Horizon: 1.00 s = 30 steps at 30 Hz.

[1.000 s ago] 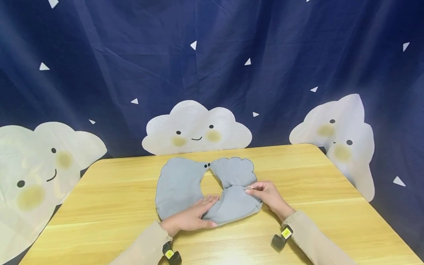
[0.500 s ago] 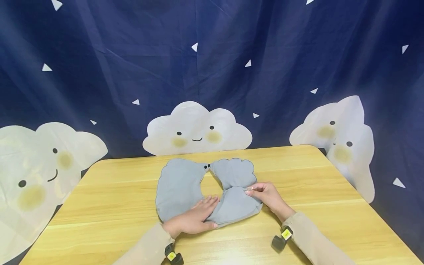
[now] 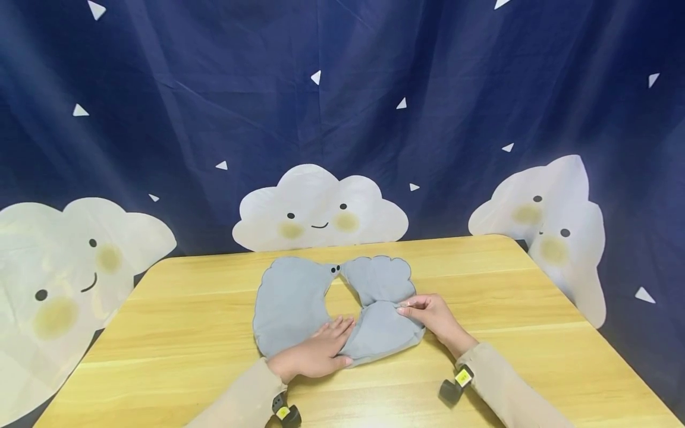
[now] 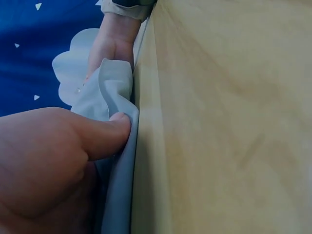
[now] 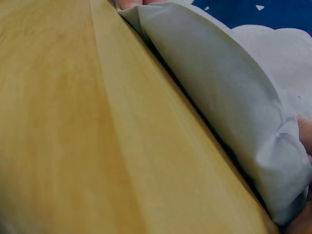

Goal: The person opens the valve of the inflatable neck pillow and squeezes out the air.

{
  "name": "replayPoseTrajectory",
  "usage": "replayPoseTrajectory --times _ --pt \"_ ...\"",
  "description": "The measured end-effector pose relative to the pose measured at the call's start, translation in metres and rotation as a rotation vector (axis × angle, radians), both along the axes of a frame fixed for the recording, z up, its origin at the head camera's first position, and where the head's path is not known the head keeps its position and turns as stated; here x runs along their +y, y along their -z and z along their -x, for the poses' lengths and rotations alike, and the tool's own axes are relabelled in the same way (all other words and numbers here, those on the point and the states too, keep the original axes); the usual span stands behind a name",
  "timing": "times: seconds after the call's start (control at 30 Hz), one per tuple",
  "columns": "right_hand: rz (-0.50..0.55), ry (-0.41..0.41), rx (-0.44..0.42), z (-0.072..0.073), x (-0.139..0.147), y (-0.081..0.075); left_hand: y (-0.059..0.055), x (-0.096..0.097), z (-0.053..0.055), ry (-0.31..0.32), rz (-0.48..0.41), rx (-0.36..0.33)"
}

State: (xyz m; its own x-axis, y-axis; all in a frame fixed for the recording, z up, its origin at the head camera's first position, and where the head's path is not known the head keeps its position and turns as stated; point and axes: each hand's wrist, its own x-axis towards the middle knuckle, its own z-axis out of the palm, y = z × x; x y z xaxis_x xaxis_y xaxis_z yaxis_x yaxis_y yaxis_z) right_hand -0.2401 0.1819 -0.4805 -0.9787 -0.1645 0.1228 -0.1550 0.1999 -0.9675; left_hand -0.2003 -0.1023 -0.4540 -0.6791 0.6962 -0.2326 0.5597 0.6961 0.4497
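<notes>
A grey neck pillow (image 3: pixel 291 297) lies on the table in the head view, its two ends meeting at the far side by a pair of dark snaps (image 3: pixel 335 269). My left hand (image 3: pixel 314 353) rests flat on its near edge with fingers extended. In the left wrist view the thumb (image 4: pixel 105 136) presses along the pillow's edge fabric (image 4: pixel 121 190). My right hand (image 3: pixel 434 316) pinches the cloth on the pillow's right side between thumb and fingertips. Seen from the right wrist, the near side of the pillow (image 5: pixel 219 92) bulges and creases near the right-hand fingers (image 5: pixel 306 134).
The wooden table (image 3: pixel 176 321) has rounded far corners. Behind it hangs a dark blue curtain (image 3: pixel 364 131) with white triangles and smiling clouds (image 3: pixel 321 190). A small black device with a yellow label (image 3: pixel 457 383) is strapped at the right wrist, another at the left (image 3: pixel 286 411).
My left wrist has shifted slightly to the right, its hand still on the pillow's near edge. The right hand keeps its pinch at the same spot.
</notes>
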Motion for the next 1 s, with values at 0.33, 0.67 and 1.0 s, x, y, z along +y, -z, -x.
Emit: replayPoseTrajectory --times 0.33,0.67,1.0 --pt "0.009 -0.006 -0.021 -0.003 -0.001 -0.007 -0.002 -0.002 0.004 -0.065 -0.169 -0.111" --pt "0.009 -0.011 -0.017 -0.003 0.001 -0.007 -0.005 0.027 -0.002 -0.189 -0.468 -0.099" --pt "-0.015 -0.011 0.015 -0.001 0.002 -0.001 0.001 0.058 -0.007 -0.399 -0.617 -0.114"
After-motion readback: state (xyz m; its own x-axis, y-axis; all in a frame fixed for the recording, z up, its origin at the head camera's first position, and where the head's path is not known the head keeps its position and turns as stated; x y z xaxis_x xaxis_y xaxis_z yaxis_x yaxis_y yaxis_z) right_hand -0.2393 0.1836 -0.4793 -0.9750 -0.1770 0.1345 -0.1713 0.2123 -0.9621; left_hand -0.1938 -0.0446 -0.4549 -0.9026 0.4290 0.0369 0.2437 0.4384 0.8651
